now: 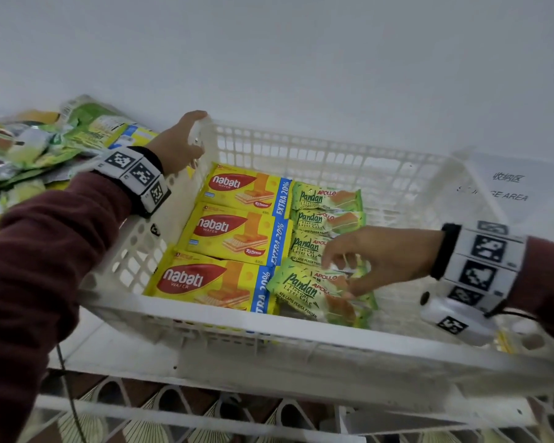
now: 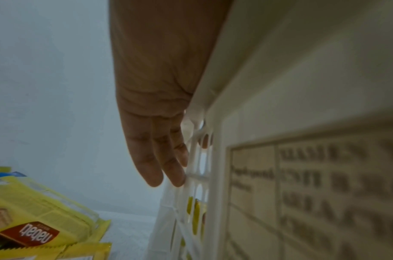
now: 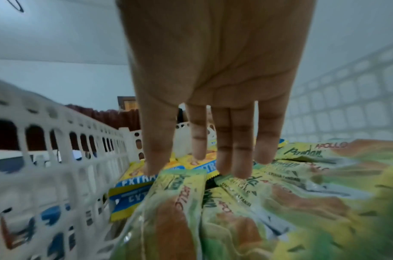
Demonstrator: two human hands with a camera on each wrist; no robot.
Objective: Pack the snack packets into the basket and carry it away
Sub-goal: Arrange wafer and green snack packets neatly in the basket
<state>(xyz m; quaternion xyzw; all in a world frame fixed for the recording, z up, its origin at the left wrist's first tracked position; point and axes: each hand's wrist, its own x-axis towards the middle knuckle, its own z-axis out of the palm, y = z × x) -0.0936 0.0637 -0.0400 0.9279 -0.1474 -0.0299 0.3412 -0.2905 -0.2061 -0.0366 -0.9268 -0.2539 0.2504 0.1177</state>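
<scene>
A white plastic basket (image 1: 301, 324) stands on a white shelf. Three yellow nabati wafer packets (image 1: 237, 231) lie in a column on its left side. Beside them lies a column of green Pandan cake packets (image 1: 327, 203), the nearest ones overlapping (image 1: 304, 289). My left hand (image 1: 192, 135) holds the basket's far left corner, fingers (image 2: 159, 158) down the outer wall (image 2: 215, 158) and thumb inside. My right hand (image 1: 365, 260) reaches in from the right. Its straight fingers (image 3: 242, 149) rest their tips on the near Pandan packets (image 3: 235, 211).
A loose pile of green and yellow packets (image 1: 45, 145) lies on the shelf left of the basket, with a nabati packet (image 2: 35, 228) near my left hand. A white wall stands close behind. A printed label (image 1: 506, 187) lies at the right. A lower rack (image 1: 205, 414) shows beneath.
</scene>
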